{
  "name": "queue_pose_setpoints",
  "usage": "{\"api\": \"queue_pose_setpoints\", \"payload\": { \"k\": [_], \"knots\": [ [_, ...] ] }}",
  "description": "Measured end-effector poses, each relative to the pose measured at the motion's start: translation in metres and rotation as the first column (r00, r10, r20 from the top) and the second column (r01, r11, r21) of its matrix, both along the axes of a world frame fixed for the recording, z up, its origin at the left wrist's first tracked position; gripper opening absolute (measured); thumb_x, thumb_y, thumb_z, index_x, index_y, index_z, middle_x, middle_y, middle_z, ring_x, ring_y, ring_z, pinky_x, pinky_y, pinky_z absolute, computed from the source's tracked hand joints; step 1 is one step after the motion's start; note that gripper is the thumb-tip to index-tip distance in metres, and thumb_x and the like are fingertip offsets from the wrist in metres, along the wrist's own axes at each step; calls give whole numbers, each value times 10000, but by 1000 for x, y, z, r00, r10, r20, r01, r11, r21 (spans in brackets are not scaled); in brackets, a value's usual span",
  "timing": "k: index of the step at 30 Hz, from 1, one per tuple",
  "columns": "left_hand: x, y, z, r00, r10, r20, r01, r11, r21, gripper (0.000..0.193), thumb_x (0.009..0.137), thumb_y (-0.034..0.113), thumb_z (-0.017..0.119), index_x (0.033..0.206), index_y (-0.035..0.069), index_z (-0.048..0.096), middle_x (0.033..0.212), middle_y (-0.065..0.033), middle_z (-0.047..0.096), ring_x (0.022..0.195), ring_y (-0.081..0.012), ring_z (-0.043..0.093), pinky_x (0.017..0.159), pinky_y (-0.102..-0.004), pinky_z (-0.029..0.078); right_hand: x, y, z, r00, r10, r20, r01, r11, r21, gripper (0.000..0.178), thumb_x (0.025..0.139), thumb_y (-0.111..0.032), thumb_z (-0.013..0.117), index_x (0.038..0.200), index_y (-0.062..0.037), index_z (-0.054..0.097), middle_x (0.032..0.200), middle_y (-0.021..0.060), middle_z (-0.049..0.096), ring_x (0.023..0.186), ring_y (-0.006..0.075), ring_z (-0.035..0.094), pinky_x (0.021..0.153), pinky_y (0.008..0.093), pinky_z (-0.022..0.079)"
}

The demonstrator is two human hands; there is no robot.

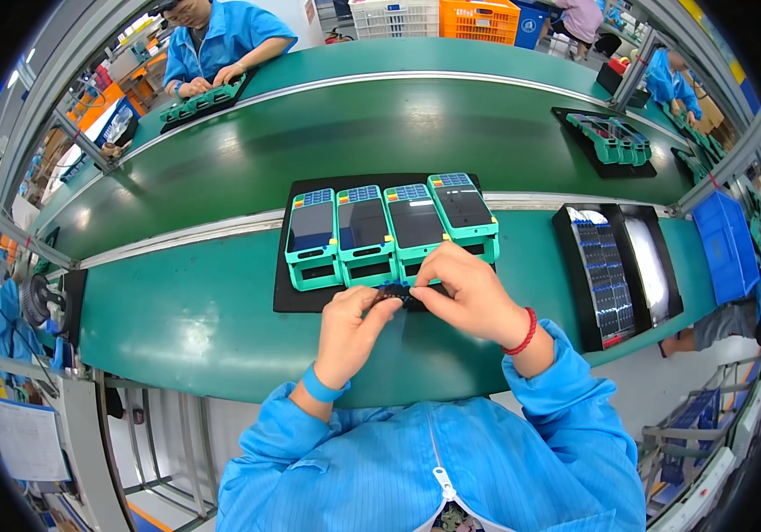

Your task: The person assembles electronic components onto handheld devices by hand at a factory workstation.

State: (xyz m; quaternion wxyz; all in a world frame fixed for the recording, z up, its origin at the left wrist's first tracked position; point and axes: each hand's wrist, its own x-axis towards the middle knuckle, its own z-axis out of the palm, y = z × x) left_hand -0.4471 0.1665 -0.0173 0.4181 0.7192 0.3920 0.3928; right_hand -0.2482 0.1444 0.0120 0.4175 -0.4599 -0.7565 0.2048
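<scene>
On the green counter [194, 324], at the near edge of a black mat [296, 297], both hands pinch one small dark part [394, 293]: left hand [354, 324] closed on its left end, right hand [469, 297] closed on its right. Just beyond, four teal terminals [389, 226] stand side by side, each with a dark screen and coloured keys. To the right lie two black trays [620, 266], and a blue bin [728, 246].

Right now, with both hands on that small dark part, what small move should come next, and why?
Probably carry the dark part up to the third teal device. Left hand and right hand pinch it together just below that device's open lower bay, on the black mat.
</scene>
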Motion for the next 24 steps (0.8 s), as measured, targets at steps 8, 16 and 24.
{"api": "queue_pose_setpoints", "payload": {
  "k": [8,16,24],
  "knots": [
    [0,3,-5,944,137,-300,-6,917,399,102,821,132,640,786,40,611,753,-84,588,743,-288,548,693,-398,406,7,12,-33,913,-370,-173,396,907,146,87,775,-58,699,818,-47,624,885,59,560,705,186,572,587,292,461],
    [24,10,-1,861,107,-497,229,791,567,125,745,150,697,755,61,610,1234,-49,558,1202,-333,431,958,-476,341,9,19,-61,845,-530,-68,533,828,175,75,785,-114,697,830,-76,651,902,45,566,686,205,600,577,309,483],
    [27,19,-1,695,172,-699,383,734,561,163,741,201,702,719,62,619,1366,-26,471,1289,-342,368,1057,-577,234,38,27,-30,751,-650,113,629,758,173,477,724,-309,762,1114,-107,576,1045,91,547,832,287,615,660,383,510]
  ]
}}
